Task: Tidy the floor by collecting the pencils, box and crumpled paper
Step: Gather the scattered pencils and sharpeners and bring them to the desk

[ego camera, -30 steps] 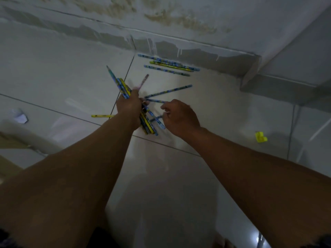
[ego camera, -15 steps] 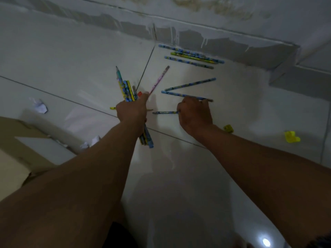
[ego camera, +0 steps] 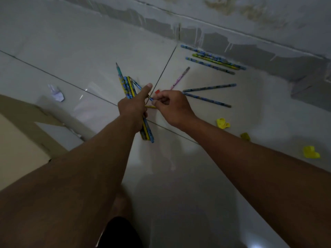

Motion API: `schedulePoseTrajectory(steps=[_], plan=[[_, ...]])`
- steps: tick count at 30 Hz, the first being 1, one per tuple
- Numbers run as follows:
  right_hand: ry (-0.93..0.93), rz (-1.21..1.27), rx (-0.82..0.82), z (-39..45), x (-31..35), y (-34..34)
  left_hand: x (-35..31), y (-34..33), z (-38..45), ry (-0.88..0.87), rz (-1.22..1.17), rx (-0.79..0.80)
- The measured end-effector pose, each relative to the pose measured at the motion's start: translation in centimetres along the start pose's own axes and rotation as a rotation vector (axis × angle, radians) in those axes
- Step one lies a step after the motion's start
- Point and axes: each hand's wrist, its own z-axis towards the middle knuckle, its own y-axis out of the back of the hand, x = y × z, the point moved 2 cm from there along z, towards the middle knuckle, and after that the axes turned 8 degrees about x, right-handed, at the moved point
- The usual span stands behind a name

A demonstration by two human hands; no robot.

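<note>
My left hand (ego camera: pixel 133 108) grips a bundle of blue and yellow pencils (ego camera: pixel 127 85), its forefinger stretched out. My right hand (ego camera: pixel 172 109) pinches one blue pencil (ego camera: pixel 151 99) and holds its end against the bundle. A pink pencil (ego camera: pixel 180 77) and two dark blue pencils (ego camera: pixel 208 87) (ego camera: pixel 206 99) lie on the tiled floor just beyond my right hand. Several more pencils (ego camera: pixel 213 59) lie in a row by the wall. White crumpled paper (ego camera: pixel 57 93) lies at the left. A cardboard box (ego camera: pixel 19 138) sits at the lower left, partly cut off.
Yellow crumpled scraps (ego camera: pixel 223 123) (ego camera: pixel 245 136) (ego camera: pixel 310 152) lie on the floor right of my right arm. A small red piece (ego camera: pixel 157 91) lies between my hands. The wall's grey skirting (ego camera: pixel 250 43) runs along the back.
My right hand has lifted a blue pencil off the floor and brought it left to the bundle in my left hand. The view has shifted, showing more of the box.
</note>
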Motion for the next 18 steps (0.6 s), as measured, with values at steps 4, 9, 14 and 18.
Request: schedulePoseTrajectory(steps=[4, 9, 14, 18], plan=[[0.008, -0.023, -0.003, 0.5, -0.1, -1.4, 0.2, 1.3, 0.9, -0.006, -0.003, -0.017], [0.024, -0.337, -0.025, 1.4, -1.0, -2.3, 0.5, 3.5, 3.0, 0.004, -0.020, -0.138], [0.036, -0.675, 0.094, 2.2, -1.6, -3.0, 1.1, 4.5, 4.2, -0.020, -0.040, -0.128], [0.038, -0.834, 0.121, 2.6, -2.0, -3.9, 1.1, 4.7, 4.5, -0.061, -0.091, -0.105]])
